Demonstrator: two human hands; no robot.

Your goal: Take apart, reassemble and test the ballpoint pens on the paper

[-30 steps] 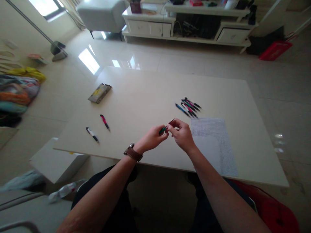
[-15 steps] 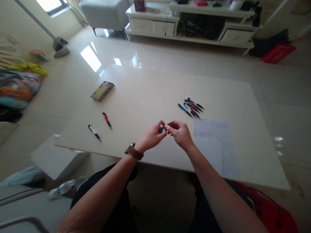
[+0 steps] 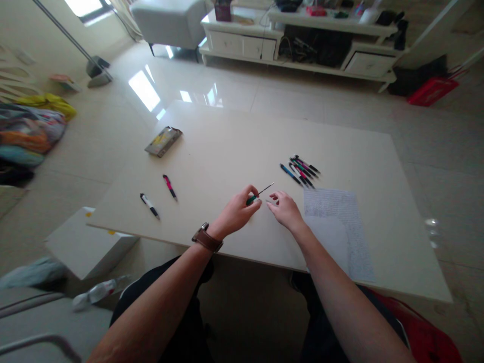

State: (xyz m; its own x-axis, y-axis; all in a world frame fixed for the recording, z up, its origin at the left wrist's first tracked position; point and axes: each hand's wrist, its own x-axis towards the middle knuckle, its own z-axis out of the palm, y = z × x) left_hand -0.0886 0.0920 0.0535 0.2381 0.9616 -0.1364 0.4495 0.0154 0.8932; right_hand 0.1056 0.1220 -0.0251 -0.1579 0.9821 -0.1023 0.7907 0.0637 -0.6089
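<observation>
My left hand (image 3: 238, 212) pinches a green pen (image 3: 254, 197) just above the pale table (image 3: 227, 151); a thin dark refill sticks out of the pen toward the upper right. My right hand (image 3: 284, 207) hovers a little to the right of the pen, apart from it, its fingers loosely spread. Whether a small part sits at its fingertips is too small to tell. A brown watch is on my left wrist.
Several pens (image 3: 300, 170) lie bunched beyond my right hand. A written sheet of paper (image 3: 336, 227) lies to the right. A pink pen (image 3: 170, 187), a white pen (image 3: 149, 205) and a small flat packet (image 3: 163, 141) lie on the table's left part.
My right hand has let go of the pen and drawn away to the right. The thin refill now shows bare beyond my left hand's fingers.
</observation>
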